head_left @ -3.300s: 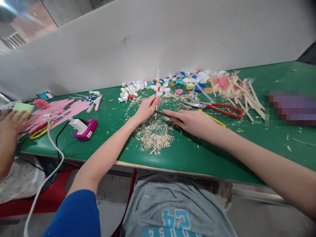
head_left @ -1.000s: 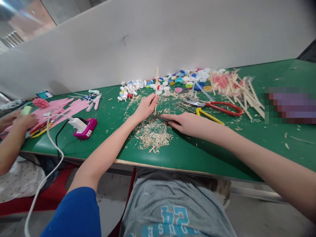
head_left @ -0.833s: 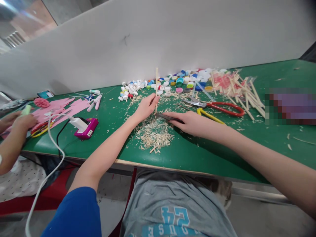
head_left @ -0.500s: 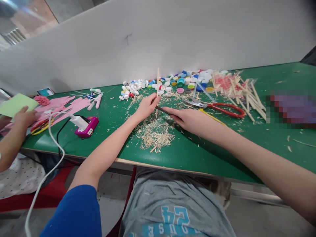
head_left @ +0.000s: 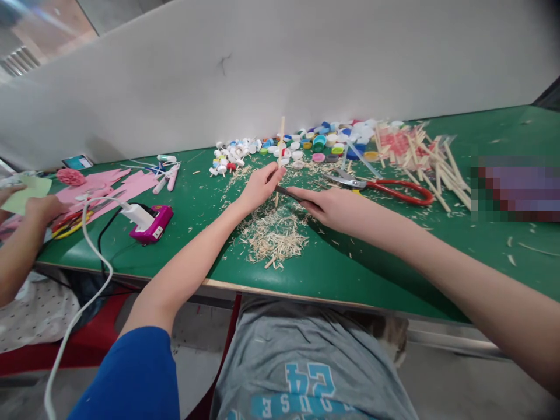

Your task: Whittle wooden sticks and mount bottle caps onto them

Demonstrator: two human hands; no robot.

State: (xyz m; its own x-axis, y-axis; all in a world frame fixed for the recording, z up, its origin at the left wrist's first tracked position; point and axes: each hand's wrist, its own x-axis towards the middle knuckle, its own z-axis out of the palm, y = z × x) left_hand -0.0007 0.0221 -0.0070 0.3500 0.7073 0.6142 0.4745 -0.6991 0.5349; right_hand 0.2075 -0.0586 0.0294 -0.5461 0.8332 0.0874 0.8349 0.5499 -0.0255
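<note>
My left hand pinches a thin wooden stick and holds it upright, its lower end on the green table. Closed round a dark knife blade, my right hand lays the blade against the stick just below the left fingers. A heap of pale wood shavings lies under and in front of both hands.
Red-handled shears lie right of my hands, beside a pile of wooden sticks. Coloured bottle caps line the white wall. A magenta glue gun with white cable sits at left. Another person's hand holds green paper near pink sheets.
The blade went down the stick toward the table, then came back up to just below my left fingers. At far left the other person's hand shifted the green paper.
</note>
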